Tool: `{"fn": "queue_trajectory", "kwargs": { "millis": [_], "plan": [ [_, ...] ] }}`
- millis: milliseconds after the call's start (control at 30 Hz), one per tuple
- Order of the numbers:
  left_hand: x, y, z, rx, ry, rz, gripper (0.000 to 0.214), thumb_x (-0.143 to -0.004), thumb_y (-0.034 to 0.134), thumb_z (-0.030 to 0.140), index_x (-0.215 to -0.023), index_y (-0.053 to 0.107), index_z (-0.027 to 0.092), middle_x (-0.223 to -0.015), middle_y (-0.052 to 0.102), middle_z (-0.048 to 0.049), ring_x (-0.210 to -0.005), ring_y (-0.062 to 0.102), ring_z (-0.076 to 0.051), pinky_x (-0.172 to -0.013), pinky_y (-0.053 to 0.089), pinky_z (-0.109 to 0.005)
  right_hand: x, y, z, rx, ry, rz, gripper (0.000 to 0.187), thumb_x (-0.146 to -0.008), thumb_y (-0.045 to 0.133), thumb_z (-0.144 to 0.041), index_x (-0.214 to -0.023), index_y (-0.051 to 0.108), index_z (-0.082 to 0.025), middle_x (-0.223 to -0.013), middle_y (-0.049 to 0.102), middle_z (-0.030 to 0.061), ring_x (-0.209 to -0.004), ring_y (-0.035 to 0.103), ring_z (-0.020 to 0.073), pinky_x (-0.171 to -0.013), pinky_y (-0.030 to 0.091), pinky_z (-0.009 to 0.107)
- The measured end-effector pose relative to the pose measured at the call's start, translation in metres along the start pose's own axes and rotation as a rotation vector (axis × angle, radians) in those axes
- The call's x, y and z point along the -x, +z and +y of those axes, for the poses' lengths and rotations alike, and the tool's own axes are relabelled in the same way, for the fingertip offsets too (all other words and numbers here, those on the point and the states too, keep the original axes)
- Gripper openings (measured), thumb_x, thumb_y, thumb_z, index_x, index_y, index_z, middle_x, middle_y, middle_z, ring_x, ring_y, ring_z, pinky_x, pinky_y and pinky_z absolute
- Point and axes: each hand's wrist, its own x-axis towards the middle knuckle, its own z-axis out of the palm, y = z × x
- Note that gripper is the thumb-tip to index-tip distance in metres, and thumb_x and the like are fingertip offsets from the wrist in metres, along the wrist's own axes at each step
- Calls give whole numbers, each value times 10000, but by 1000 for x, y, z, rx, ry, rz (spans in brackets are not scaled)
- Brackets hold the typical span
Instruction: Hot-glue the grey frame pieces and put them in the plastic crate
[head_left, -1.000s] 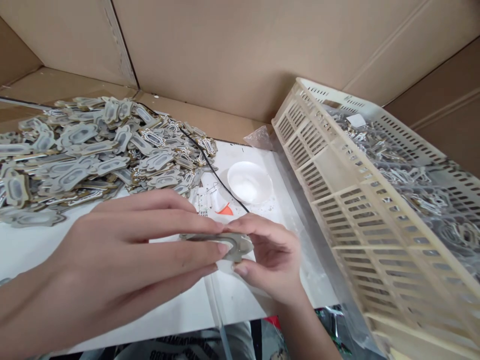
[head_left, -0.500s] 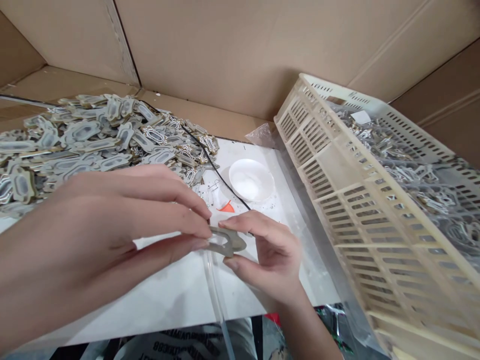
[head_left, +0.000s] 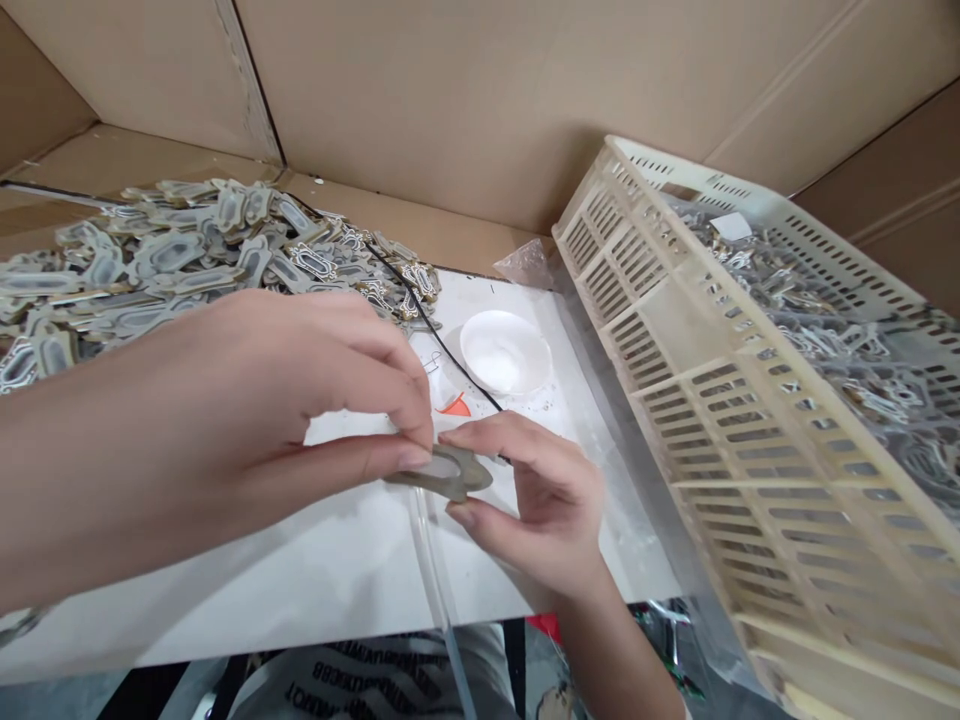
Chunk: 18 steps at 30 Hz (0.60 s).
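Note:
Between my two hands is a flat greyish frame-shaped piece (head_left: pixel 474 474) with an elongated opening in its middle. My right hand (head_left: pixel 544 495) pinches its right part, index finger on the upper edge and thumb on the lower. My left hand (head_left: pixel 322 390) has thumb and index finger closed together on its left end, covering part of it. Beneath the hands a clear tube (head_left: pixel 429 555) runs down over the edge of the white tabletop (head_left: pixel 315 570). Many similar frame pieces (head_left: pixel 172 255) lie heaped behind my left hand.
A white bowl (head_left: pixel 506 352) stands beyond my hands, with a small orange piece (head_left: pixel 455 405) near it. A black cord (head_left: pixel 450 350) crosses the tabletop. On the right, a cream slatted crate (head_left: pixel 720 400) holds bagged metal pieces. Cardboard walls (head_left: pixel 450 110) rise at the back.
My left hand has rolled over and its wrist has risen, with the fingers now curled closer at the piece's left end. My right hand keeps its pinch almost in place.

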Motion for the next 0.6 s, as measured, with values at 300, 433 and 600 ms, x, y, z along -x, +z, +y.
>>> {"fn": "queue_trajectory", "kwargs": {
  "millis": [300,433,600],
  "plan": [
    [-5,3,-3,-39,224,-92,403,-986,479,494,-755,764,326,-838,693,55,-657,584,-104,-606,407,-202,1,0,0,-23,7,-6,325,-844,786,-191,-1152,731,-278,-1020,805,34,-885,755,195,-820,625,349],
    [-5,5,0,-23,143,-103,404,-945,490,496,-718,769,313,-776,683,50,-544,525,-81,-535,377,-193,1,0,0,-5,-1,-1,309,-846,783,-199,-1140,732,-278,-1006,809,35,-869,759,198,-804,631,349],
    [-1,10,1,-26,127,-110,407,-927,484,468,-661,738,294,-707,650,55,-521,495,-81,-568,418,-204,2,0,0,-34,15,0,305,-850,787,-209,-1142,731,-276,-1018,811,35,-873,760,189,-813,639,337]
  ]
}}
